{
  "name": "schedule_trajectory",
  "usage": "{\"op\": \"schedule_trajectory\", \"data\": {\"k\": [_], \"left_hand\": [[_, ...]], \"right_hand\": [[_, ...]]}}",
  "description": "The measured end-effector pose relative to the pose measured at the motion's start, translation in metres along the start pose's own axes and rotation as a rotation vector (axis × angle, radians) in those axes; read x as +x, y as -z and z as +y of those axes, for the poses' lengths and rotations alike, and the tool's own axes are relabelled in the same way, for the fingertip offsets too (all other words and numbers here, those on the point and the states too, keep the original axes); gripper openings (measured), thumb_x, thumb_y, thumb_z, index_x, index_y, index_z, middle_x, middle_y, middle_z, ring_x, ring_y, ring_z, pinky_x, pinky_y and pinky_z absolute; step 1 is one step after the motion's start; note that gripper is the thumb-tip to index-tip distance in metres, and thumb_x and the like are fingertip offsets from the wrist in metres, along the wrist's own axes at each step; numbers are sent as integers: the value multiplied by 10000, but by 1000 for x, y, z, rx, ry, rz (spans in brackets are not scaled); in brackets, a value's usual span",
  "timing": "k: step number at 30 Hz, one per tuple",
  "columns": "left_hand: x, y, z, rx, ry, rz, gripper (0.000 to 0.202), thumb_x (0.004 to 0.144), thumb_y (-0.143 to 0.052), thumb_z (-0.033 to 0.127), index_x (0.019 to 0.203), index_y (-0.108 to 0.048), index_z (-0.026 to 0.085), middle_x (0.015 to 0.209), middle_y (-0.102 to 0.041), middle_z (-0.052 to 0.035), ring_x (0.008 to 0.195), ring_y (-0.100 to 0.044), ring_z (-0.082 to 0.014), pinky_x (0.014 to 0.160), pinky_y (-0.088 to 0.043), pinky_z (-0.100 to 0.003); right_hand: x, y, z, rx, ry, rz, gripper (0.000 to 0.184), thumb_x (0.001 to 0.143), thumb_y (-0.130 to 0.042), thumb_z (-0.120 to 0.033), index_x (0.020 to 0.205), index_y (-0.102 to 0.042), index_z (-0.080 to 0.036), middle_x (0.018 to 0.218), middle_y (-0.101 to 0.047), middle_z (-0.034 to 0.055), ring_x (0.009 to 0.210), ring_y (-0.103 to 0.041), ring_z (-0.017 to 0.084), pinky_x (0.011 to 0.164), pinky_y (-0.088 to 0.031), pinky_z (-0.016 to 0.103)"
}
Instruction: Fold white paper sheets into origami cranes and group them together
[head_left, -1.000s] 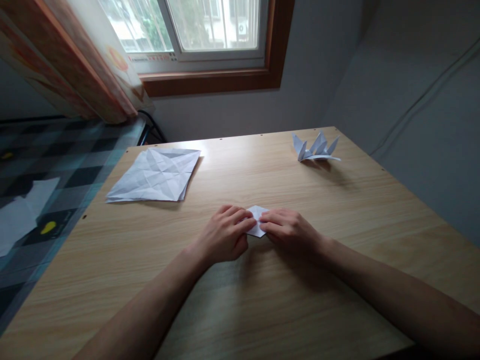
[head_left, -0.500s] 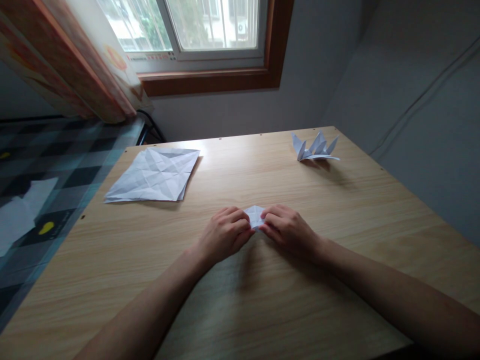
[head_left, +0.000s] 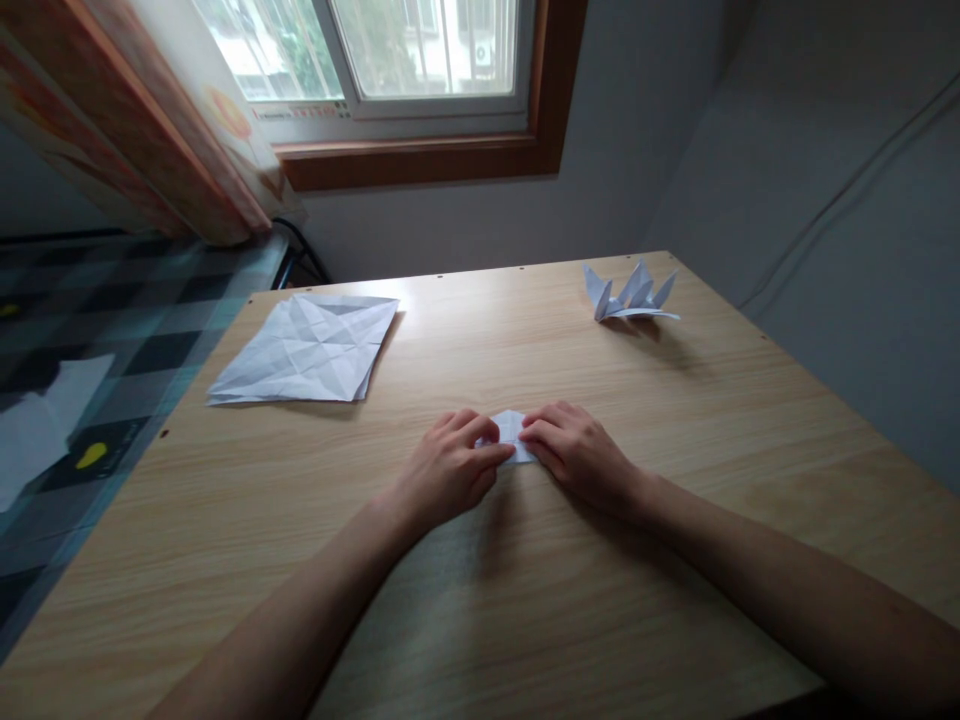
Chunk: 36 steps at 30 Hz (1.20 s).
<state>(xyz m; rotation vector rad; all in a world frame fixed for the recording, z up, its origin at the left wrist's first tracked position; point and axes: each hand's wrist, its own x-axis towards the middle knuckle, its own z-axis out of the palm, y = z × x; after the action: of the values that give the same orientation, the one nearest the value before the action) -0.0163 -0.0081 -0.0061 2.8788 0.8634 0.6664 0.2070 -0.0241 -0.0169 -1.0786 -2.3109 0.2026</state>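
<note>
A small folded piece of white paper (head_left: pixel 511 427) lies at the middle of the wooden table, between my two hands. My left hand (head_left: pixel 459 462) holds its left side, with the thumb laid along the near edge and the fingers curled over the top. On the opposite side, my right hand (head_left: pixel 576 450) pinches the paper with thumb and fingertips pressed together. Both sides of the paper are partly hidden by my fingers; creases show on the uncovered part.
A stack of creased white paper sheets (head_left: pixel 315 350) lies at the back left of the wooden table (head_left: pixel 225 540). Several folded paper pieces (head_left: pixel 634 295) with upright points sit at the back right. More white paper (head_left: pixel 34 440) rests on a checked cloth (head_left: pixel 161 350) at left.
My left thumb has moved right along the paper's near edge. My right fingertips have shifted slightly, and the paper's near edge now shows flatter and wider.
</note>
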Motion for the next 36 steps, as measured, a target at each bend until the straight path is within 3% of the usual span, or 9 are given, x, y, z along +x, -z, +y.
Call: {"op": "schedule_trajectory", "data": {"k": [10,14,19,26,30,33,36], "left_hand": [[2,3,5,91,-89,-27,210,924,-534,233,1078,-675,206,1123,-700,-49,927,-613,-183,802,-463,-340],[2,4,5,115,-115,-47,235,935,-530,258,1121,-658,195,1147,-697,-50,963,-616,-196,820,-466,-345],[2,3,6,122,-128,-78,263,940,-531,293,1164,-643,215,1168,-671,-66,994,-601,-199,852,-463,-350],[3,3,7,124,-119,-110,246,916,-569,301,1140,-633,223,1047,-634,-67,937,-576,-210,805,-463,-350],[3,5,8,145,-95,-85,234,909,-572,291,1127,-640,242,1237,-588,-90,1003,-549,-235,844,-463,-383],[3,5,8,157,-92,-61,221,912,-565,279,1112,-652,244,1387,-522,-86,1098,-525,-263,893,-450,-414],[3,4,8,142,-119,-83,254,929,-545,279,1160,-639,232,1314,-598,-71,1086,-550,-245,891,-443,-393]], "right_hand": [[-2,7,-2,-153,46,4,152,841,-560,-128,743,-668,-170,811,-699,98,799,-591,234,776,-485,368],[0,6,1,-79,-79,16,238,902,-552,-221,686,-641,-177,770,-676,83,770,-592,215,726,-478,346],[4,2,6,142,-257,42,95,888,-572,-188,870,-666,-188,946,-676,74,929,-594,223,846,-476,370],[8,0,8,308,-372,67,326,787,-614,-83,1092,-661,-187,934,-694,57,826,-604,199,764,-493,349],[8,1,7,324,-350,76,186,803,-614,-76,911,-715,-189,800,-678,35,783,-598,191,738,-485,333],[4,2,6,281,-273,79,189,806,-591,-61,811,-725,-193,797,-668,45,805,-591,199,748,-485,340],[1,2,4,200,-186,70,204,762,-586,-40,787,-718,-194,818,-668,55,842,-580,218,774,-487,361]]}}
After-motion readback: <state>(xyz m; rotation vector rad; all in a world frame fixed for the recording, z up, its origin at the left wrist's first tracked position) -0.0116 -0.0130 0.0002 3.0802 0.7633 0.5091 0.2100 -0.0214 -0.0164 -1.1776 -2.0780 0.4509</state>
